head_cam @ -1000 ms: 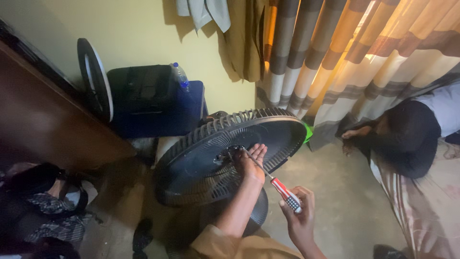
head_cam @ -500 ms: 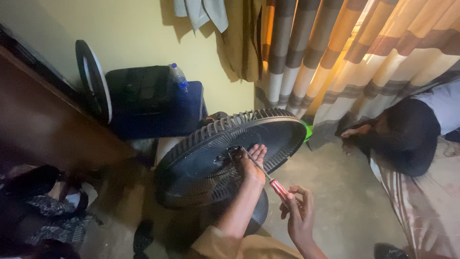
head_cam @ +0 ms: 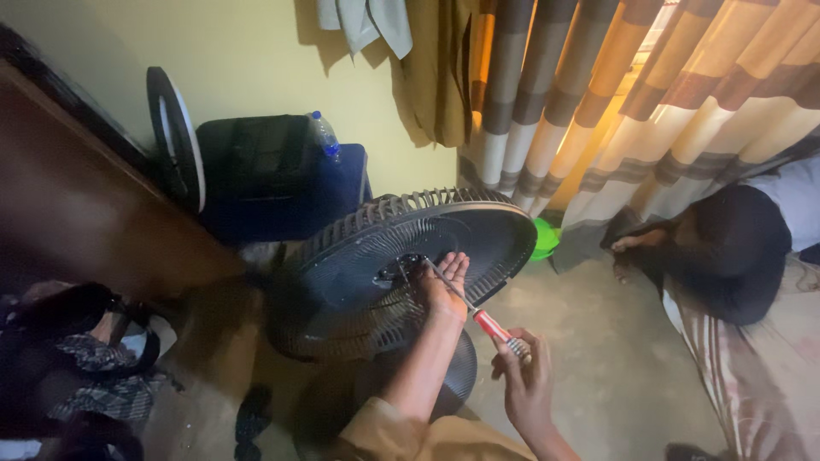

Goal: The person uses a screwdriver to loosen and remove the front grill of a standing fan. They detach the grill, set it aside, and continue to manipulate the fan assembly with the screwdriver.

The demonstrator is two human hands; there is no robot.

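Observation:
A black round fan grille [head_cam: 401,265] lies tilted in front of me, with its hub [head_cam: 401,271] near the middle. My left hand [head_cam: 442,286] rests on the grille beside the hub, fingers spread around the shaft of a screwdriver. My right hand [head_cam: 523,384] grips the red handle of that screwdriver [head_cam: 478,318]. Its metal tip reaches the hub. A round black fan base [head_cam: 457,376] sits under my left forearm.
A dark suitcase [head_cam: 273,175] with a plastic bottle [head_cam: 325,135] stands against the yellow wall, next to a leaning round grille [head_cam: 175,137]. Striped curtains [head_cam: 632,102] hang at the right. Another person [head_cam: 726,248] lies low at the right. A green object [head_cam: 543,239] lies by the curtain. Dark bags [head_cam: 77,358] sit left.
My right hand has shifted slightly on the screwdriver handle, twisting it. My left hand stays at the hub. The view has tilted a little.

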